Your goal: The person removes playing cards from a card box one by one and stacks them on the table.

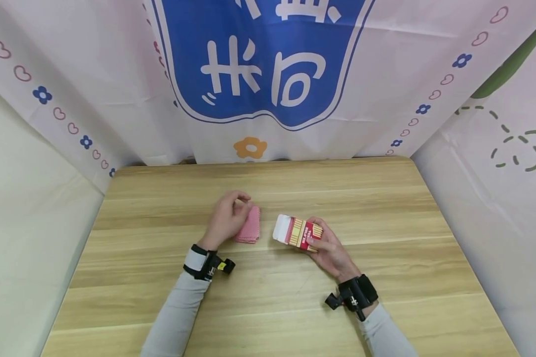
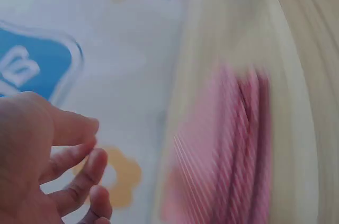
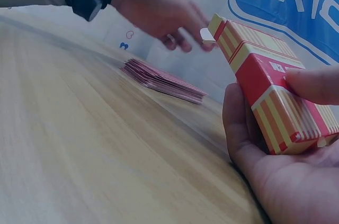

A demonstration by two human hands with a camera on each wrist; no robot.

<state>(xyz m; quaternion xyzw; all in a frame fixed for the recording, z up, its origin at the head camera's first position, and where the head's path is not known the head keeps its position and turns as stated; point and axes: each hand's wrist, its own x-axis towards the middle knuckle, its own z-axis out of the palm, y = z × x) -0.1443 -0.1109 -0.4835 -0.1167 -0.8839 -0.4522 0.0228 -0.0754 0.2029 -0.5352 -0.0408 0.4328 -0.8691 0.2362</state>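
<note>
My right hand (image 1: 331,253) grips a small striped red-and-yellow cardboard box (image 1: 304,233), thumb on its printed face. The box's white end flap (image 1: 282,228) stands open toward the left. On the table lies a pile of thin pink zigzag-edged sheets (image 1: 250,225), whose layered edges show in the right wrist view. My left hand (image 1: 225,219) hovers just above and left of this pink stack (image 2: 228,155), its fingers loosely bent with nothing between them. In the right wrist view, the left hand (image 3: 161,12) appears apart from the stack. How full the box is cannot be seen.
Both hands work over a wood-grain table (image 1: 268,307). A white printed cloth (image 1: 116,89) with a blue emblem hangs along the far edge, and pale cloth walls (image 1: 22,223) flank the table. Each wrist wears a black strap with a camera (image 1: 357,297).
</note>
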